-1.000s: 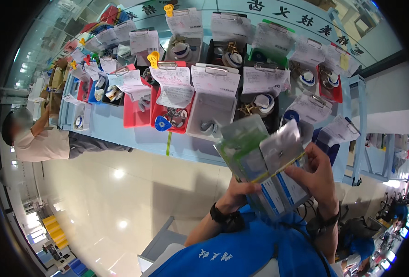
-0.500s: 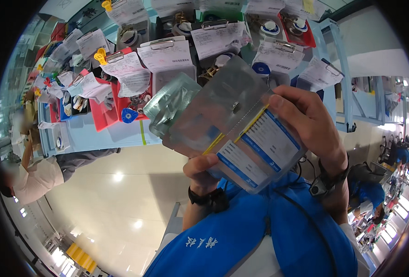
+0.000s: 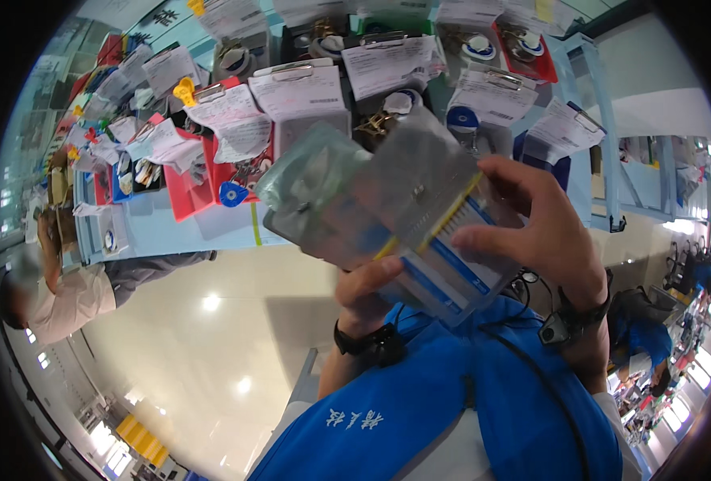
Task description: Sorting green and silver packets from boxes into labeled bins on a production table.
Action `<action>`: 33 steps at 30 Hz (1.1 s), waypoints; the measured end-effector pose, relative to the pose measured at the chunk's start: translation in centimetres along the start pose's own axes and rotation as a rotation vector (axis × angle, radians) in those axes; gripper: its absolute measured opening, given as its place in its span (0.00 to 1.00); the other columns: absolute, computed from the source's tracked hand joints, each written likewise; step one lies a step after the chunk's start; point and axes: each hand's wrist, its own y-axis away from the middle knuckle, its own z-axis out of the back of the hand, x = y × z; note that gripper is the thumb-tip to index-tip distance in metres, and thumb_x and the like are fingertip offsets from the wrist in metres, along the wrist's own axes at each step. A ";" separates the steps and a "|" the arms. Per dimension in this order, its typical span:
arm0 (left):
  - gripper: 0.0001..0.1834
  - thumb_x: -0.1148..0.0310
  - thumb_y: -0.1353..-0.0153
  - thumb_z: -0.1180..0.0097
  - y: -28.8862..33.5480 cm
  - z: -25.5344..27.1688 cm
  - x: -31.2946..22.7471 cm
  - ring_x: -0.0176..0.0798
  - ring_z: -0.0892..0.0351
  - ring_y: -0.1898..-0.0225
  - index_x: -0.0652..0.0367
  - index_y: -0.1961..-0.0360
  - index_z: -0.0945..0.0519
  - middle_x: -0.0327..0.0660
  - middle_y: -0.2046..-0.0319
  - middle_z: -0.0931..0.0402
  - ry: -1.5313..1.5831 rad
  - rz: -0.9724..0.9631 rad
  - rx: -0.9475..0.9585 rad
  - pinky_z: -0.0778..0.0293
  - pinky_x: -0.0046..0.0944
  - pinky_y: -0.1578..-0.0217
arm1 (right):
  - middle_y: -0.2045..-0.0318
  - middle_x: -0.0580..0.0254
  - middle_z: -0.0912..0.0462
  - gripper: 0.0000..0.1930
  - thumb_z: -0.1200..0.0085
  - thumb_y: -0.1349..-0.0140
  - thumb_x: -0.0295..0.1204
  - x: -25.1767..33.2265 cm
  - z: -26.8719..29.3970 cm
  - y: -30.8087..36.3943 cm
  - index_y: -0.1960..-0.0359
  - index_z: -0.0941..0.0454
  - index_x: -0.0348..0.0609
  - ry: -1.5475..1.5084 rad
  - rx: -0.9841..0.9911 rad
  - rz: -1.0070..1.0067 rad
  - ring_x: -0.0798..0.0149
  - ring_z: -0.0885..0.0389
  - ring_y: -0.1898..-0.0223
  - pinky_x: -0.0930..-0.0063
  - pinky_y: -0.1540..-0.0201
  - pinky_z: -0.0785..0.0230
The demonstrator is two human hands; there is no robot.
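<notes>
Held up before my chest are clear plastic pouches (image 3: 419,188) with blue-and-white labels and yellow strips along their tops. A crinkled, greenish see-through pouch (image 3: 311,172) shows at their upper left. My left hand (image 3: 363,293) is closed on the lower left edge, thumb on the front. My right hand (image 3: 544,224) grips the right edge, its thumb lying across a label and its fingers partly behind. The pouches are slightly blurred, and whatever they contain cannot be made out.
Beyond the pouches, a light-blue bench (image 3: 211,232) carries rows of bins, including a red bin (image 3: 188,192), with papers on clipboards (image 3: 299,92) and metal parts. A person (image 3: 79,297) is at the left; another in blue (image 3: 644,337) is at the far right.
My right thumb has moved from the pouches' upper right edge down over the label. The pouches have shifted slightly and tilted, and my left hand has moved a little up and right.
</notes>
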 end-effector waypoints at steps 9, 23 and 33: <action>0.49 0.67 0.60 0.41 -0.4 -0.9 -0.7 0.53 0.23 0.46 0.69 0.32 0.41 0.57 0.47 0.27 0.113 -0.054 -0.146 0.27 0.49 0.43 | 0.55 0.59 0.16 0.23 0.37 0.37 0.31 -2.6 0.1 -0.6 0.44 0.26 0.34 -0.473 -0.009 -0.106 0.72 0.18 0.55 0.77 0.50 0.26; 0.54 0.63 0.61 0.38 -1.6 -0.4 -1.7 0.60 0.28 0.42 0.63 0.29 0.45 0.60 0.44 0.32 0.130 -0.110 0.080 0.28 0.57 0.41 | 0.50 0.52 0.18 0.27 0.44 0.32 0.36 -2.8 1.7 -0.8 0.38 0.34 0.29 -0.681 -0.048 -0.134 0.69 0.16 0.55 0.77 0.50 0.24; 0.38 0.67 0.55 0.39 1.2 1.8 0.1 0.47 0.22 0.47 0.69 0.39 0.30 0.52 0.49 0.23 -0.040 0.150 -0.018 0.26 0.45 0.46 | 0.53 0.56 0.16 0.29 0.30 0.48 0.27 -3.1 -1.0 0.7 0.44 0.25 0.31 -0.556 0.195 -0.264 0.66 0.19 0.52 0.72 0.44 0.29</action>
